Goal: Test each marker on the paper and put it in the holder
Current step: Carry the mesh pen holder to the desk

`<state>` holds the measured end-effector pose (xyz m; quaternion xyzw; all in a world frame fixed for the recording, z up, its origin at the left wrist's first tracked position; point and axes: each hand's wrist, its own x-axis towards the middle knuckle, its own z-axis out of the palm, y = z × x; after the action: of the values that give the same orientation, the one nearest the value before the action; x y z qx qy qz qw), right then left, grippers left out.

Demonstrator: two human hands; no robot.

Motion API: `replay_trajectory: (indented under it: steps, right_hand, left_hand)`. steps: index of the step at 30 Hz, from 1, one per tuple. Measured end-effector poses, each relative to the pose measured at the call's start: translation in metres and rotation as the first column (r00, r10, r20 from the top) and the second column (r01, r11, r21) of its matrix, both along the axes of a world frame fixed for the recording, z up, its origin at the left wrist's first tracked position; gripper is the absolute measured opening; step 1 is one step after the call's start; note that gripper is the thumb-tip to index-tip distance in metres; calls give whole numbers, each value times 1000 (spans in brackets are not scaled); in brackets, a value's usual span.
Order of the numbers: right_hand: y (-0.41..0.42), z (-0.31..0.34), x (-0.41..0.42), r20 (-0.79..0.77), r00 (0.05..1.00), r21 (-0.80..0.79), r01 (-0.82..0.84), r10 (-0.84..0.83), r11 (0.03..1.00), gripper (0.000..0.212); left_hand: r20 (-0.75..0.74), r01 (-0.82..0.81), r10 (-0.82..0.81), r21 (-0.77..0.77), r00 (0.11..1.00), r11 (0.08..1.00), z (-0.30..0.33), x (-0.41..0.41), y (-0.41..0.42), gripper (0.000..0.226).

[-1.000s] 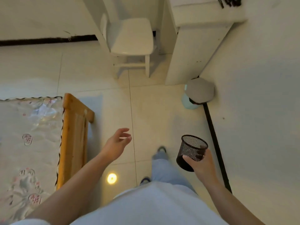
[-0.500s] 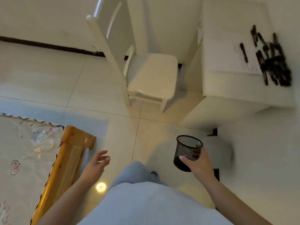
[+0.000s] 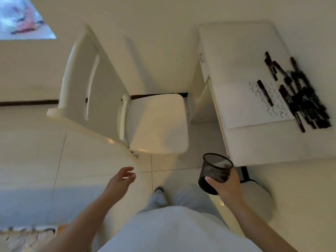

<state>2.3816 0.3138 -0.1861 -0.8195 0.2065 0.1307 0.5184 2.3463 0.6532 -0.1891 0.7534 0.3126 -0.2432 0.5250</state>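
Right hand (image 3: pixel 228 188) wrapped around the lower wall of a black wire-mesh cylindrical holder (image 3: pixel 215 172), thumb across the front, other fingers hidden behind it; holder tilted, mouth open and nothing seen inside, carried just short of the near edge of a white desk (image 3: pixel 272 146). Left hand (image 3: pixel 121 180) held out over pale floor tiles (image 3: pixel 91 164), fingers loosely spread and gripping nothing.

On the desk, a white sheet of paper (image 3: pixel 240 106) already bearing rows of black squiggles, one black marker (image 3: pixel 265 92) lying across them. Beside the sheet's right edge, a jumbled pile of black markers (image 3: pixel 303 99), partly overlapping the paper. White wooden chair (image 3: pixel 156 124) standing left of the desk.

Holder judged light and stiff, its mesh giving sure purchase, best kept gripped low so the rim remains free. Markers likely light, smooth and prone to rolling; best pinched mid-barrel, one at a time, from the top of the pile.
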Motion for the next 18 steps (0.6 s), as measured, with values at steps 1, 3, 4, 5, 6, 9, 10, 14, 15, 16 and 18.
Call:
replay_trajectory:
  steps: [1,3,4,5,6,9,10,14,15,16,18]
  right_hand:
    - [1,1,12,9,999,-6,37,-37,999,58]
    - [-1,1,38,21,995,-5,96,-96,995,61]
    - [-2,0,52,16,993,6,115,-115,993,62]
    - [-4,-1,66,15,991,23,132,-132,991,63]
    - [-7,-3,80,22,988,40,149,-150,988,63]
    - [-19,0,119,44,979,50,195,-197,979,63]
    - [-23,1,129,46,978,54,202,-205,978,64]
    - [-46,7,163,8,974,79,225,-226,971,69]
    - [-53,9,171,6,972,80,232,-233,969,70]
    - [-59,10,179,4,972,70,234,-235,970,71]
    - [-71,8,192,0,964,51,264,-265,963,74]
  left_hand:
    - [3,41,-41,4,999,999,4,26,0,21]
    - [19,112,-112,7,994,994,9,75,-4,21]
    - [26,143,-143,11,989,990,10,99,-8,21]
    - [35,167,-168,15,985,986,9,122,-12,21]
    - [45,184,-184,19,982,983,8,143,-17,21]
    - [41,204,-205,38,978,978,7,191,-38,22]
    - [41,212,-214,37,976,977,9,205,-47,22]
    - [68,297,-300,55,951,953,13,256,-81,20]
    - [80,324,-328,63,941,944,12,268,-90,20]
    - [89,350,-355,68,931,934,11,281,-99,21]
    - [105,415,-420,65,901,907,10,306,-120,22]
